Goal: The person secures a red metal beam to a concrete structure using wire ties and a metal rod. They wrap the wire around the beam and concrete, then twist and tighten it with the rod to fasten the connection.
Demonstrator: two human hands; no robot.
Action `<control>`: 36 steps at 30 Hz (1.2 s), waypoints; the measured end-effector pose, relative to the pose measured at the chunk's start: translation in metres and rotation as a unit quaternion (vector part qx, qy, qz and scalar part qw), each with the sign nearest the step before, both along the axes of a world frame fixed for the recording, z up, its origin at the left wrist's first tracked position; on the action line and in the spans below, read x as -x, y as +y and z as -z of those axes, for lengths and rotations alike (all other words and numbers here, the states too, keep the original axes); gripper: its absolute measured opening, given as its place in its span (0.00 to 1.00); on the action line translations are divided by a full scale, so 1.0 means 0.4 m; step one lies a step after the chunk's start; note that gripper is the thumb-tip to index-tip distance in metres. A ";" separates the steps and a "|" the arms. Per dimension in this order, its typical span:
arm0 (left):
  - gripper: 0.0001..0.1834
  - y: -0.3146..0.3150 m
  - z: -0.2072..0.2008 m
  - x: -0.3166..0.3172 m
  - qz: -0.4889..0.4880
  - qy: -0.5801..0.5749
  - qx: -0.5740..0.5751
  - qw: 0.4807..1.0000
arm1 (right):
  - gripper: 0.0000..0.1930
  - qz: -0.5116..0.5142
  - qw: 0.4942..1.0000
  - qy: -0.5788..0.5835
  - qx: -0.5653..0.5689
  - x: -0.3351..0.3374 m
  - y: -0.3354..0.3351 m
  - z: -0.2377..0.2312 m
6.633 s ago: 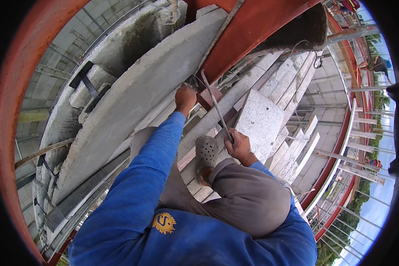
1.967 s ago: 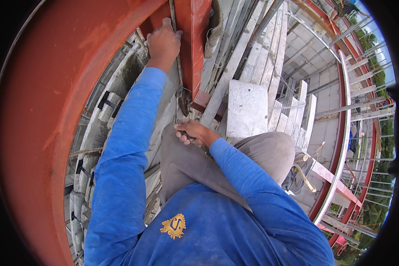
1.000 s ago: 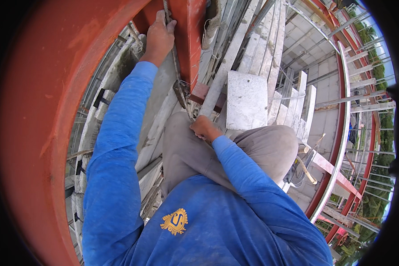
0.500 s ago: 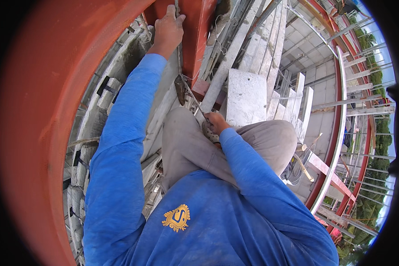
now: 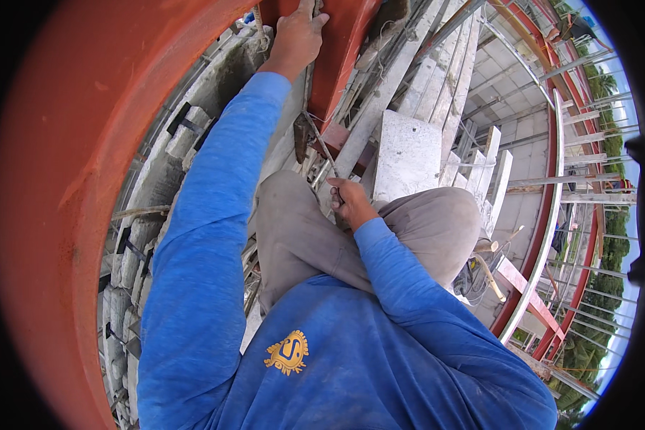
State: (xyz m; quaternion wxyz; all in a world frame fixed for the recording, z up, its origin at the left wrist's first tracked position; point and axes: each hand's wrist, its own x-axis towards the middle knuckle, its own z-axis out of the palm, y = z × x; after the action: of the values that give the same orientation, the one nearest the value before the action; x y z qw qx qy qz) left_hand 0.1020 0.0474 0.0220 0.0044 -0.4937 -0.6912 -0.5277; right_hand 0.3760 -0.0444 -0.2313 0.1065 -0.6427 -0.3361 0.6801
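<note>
My left hand [image 5: 299, 39] reaches far forward to a red steel beam [image 5: 334, 61]. Its fingers close round a narrow grey bar [image 5: 309, 89] lying along the beam's face; the fingertips are partly cut off by the top of the picture. Close to my knees, my right hand [image 5: 352, 203] is closed on a thin metal rod [image 5: 322, 143]. The rod slants up and leftward to the lower end of the grey bar, where the two seem to meet. Most of the rod's grip end is hidden inside my fist.
A large red steel member [image 5: 57, 215] curves along my left. A pale rectangular board [image 5: 408, 154] lies ahead of my right knee, beside long whitish planks [image 5: 437, 86]. Rough concrete blocks [image 5: 147, 186] line the left. A block wall [image 5: 519, 136] and scaffold tubes stand right.
The surroundings have shifted rightward in the picture. My left hand still holds the bar against the beam. My right hand has drawn slightly back toward me with the rod.
</note>
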 end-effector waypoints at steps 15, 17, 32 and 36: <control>0.13 0.003 0.007 0.009 0.055 0.001 -0.014 0.998 | 0.11 -0.149 0.985 0.081 -0.018 -0.017 0.049 -0.108; 0.13 0.009 0.009 0.013 0.032 0.016 -0.022 0.999 | 0.13 -0.209 0.969 0.010 -0.133 -0.006 0.042 -0.119; 0.13 0.001 -0.009 0.004 0.025 -0.008 -0.013 1.000 | 0.10 -0.217 0.873 -0.116 -0.422 0.040 -0.019 -0.145; 0.14 -0.002 -0.002 0.004 0.029 -0.013 -0.017 0.999 | 0.05 -0.026 0.982 0.176 -0.056 0.074 -0.036 -0.161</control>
State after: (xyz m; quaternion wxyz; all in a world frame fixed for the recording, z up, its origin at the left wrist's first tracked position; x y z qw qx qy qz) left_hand 0.1003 0.0466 0.0227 -0.0115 -0.5065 -0.6674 -0.5458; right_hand 0.3462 -0.0587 -0.1671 0.1818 -0.4971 -0.3661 0.7654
